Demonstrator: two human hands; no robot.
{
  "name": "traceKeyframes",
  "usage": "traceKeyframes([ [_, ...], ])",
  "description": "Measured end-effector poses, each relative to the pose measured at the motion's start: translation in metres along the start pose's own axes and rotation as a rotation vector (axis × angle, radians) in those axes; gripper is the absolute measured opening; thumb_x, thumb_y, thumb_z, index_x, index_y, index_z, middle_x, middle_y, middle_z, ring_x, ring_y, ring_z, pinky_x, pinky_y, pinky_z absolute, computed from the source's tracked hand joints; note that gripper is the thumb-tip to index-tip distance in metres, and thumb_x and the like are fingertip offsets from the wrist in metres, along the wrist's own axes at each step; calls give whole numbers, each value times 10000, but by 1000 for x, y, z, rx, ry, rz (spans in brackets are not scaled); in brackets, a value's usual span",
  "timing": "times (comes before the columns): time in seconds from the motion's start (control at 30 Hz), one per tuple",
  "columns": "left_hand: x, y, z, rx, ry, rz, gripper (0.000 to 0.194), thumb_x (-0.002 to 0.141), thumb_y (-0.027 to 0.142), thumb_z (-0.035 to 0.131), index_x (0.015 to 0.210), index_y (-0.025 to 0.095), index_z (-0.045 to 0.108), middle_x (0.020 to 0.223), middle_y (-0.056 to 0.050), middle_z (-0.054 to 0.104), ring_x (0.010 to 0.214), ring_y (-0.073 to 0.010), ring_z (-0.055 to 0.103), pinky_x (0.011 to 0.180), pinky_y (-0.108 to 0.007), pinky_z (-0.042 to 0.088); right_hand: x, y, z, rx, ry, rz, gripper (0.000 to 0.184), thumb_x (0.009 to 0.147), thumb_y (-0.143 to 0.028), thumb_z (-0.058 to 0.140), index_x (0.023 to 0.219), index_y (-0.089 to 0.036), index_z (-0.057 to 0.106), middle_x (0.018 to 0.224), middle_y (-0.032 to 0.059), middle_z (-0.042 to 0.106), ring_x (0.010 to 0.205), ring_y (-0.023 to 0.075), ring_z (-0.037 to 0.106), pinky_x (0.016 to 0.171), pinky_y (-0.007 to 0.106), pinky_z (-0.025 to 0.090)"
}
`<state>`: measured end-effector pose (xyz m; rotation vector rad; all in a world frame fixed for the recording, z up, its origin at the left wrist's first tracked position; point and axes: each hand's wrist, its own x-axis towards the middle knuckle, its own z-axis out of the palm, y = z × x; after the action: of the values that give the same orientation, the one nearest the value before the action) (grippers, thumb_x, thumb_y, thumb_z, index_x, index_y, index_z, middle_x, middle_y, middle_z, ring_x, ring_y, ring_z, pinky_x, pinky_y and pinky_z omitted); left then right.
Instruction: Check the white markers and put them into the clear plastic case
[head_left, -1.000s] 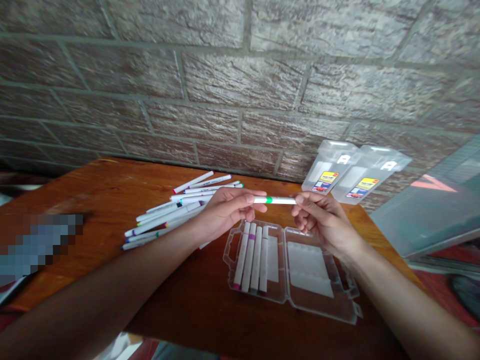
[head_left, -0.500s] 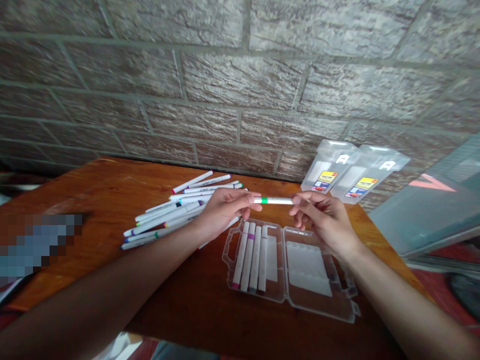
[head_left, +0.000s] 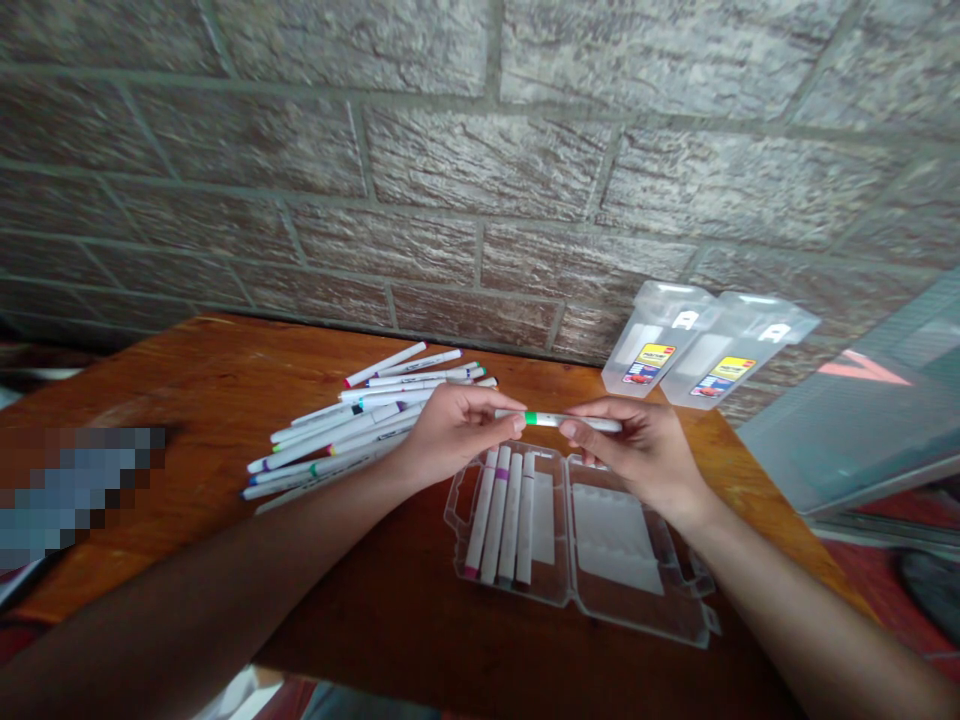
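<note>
Between my two hands a white marker (head_left: 550, 420) with a green band lies level above the table. My left hand (head_left: 461, 425) is closed, pinching its left end. My right hand (head_left: 637, 445) is closed on its right part, the tip showing past the fingers. Below them lies an open clear plastic case (head_left: 571, 590). Several white markers (head_left: 514, 520) stand side by side in its left half; a white sheet (head_left: 615, 535) shows in the right half. Left of my left hand is a loose pile of white markers (head_left: 322, 440) with coloured bands, partly hidden by my arm.
Two clear plastic containers (head_left: 637, 345) with yellow labels stand at the table's back right, against the stone-block wall (head_left: 480, 150). The wooden table (head_left: 172, 400) ends at a right edge near a glass panel (head_left: 847, 430). A blurred-out object (head_left: 82, 490) lies at the left.
Both hands have come down slightly. My right hand has slid along the marker toward my left, so the marker's right end now sticks out beyond its fingers. The case stays put.
</note>
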<state>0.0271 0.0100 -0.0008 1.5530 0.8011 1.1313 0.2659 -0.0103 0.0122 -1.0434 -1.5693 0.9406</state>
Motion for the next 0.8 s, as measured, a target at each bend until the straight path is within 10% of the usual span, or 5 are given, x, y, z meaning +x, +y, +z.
traceKeyframes([
  [0.8,-11,-7,8,281,-77,185,172,901,262,729,971,127,809,793,-65,784,596,-124,657,538,-215,478,-15,-11,12,-630,2,-462,182,909,-323,821,823,-165,792,673,7,744,543,129,660,525,243,450],
])
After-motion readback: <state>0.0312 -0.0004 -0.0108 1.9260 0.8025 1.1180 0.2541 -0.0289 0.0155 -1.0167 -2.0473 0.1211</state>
